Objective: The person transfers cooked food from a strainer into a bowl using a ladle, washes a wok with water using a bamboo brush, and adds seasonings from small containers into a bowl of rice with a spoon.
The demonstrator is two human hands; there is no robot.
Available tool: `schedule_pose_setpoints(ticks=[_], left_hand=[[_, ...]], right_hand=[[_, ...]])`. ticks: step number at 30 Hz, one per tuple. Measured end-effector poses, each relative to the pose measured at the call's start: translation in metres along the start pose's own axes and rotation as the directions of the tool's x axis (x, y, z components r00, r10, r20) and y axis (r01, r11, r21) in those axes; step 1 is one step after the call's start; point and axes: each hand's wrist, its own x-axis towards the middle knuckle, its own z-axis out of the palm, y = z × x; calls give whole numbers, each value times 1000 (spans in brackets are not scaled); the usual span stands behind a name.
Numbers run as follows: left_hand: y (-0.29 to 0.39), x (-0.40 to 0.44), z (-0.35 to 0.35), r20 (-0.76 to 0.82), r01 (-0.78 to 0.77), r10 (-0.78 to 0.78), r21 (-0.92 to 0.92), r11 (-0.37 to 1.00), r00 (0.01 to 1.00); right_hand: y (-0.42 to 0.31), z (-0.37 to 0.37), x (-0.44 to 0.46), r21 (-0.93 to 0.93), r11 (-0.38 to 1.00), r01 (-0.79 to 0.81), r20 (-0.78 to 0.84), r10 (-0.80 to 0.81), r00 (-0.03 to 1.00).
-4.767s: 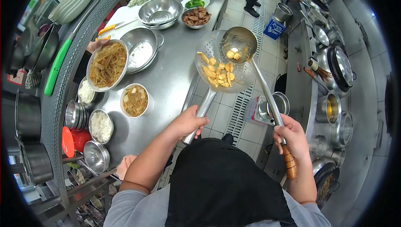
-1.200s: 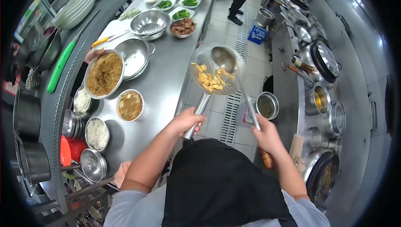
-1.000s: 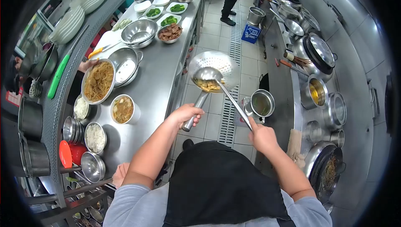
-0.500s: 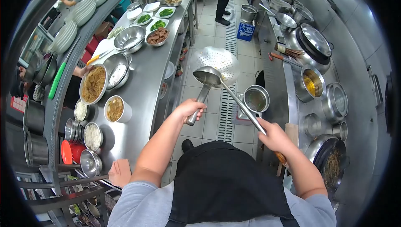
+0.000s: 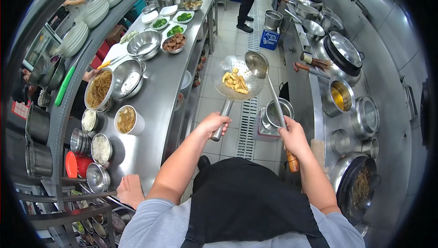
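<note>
"What was the kitchen like?"

"A tiled floor (image 5: 228,43) ran from near to far, with a long steel counter (image 5: 157,88) on the left and a steel cooking unit (image 5: 299,84) on the right."

"And the hands?"

"Both were closed. The left hand (image 5: 215,125) had its fingers wrapped around the handle of a perforated strainer (image 5: 251,79), which hung above the aisle. The right hand (image 5: 294,138) gripped a ladle (image 5: 257,64) by its shaft, just above the wooden end. The ladle's bowl overlapped the strainer's right rim; I couldn't tell whether they touched."

"Which containers stood around?"

"On the right, a deep pot (image 5: 348,95) with yellow liquid. On the left, a noodle bowl (image 5: 86,95) with a co-worker's hand (image 5: 91,75) at its far edge; nearer, a white cup (image 5: 138,125) of brownish food, then a rice bowl (image 5: 110,144)."

"And the smallest things?"

"Yellow-brown pieces (image 5: 234,81), heaped in the strainer, left of the ladle."
</note>
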Motion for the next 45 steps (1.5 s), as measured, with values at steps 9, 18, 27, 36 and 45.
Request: schedule_pose_setpoints(ticks=[9,18,27,36,45], left_hand=[[9,-1,6,-46,-72,80,157,985,996],[-1,-11,-20,-57,-38,41,48,998,998],[-12,-5,-21,-228,-125,225,385,914,947],[-20,-21,-62,-301,12,106,365,931,948],[-26,-83,-107,-347,-14,99,238,971,932]], right_hand=[[-15,34,38,-217,972,91,21,-88,996],[-73,-3,24,-261,965,-3,166,48,985],[-129,23,61,100,878,-468,368,404,837],[-117,70,74,347,694,-631,624,332,708],[-95,97,57,449,568,-690,763,158,627]])
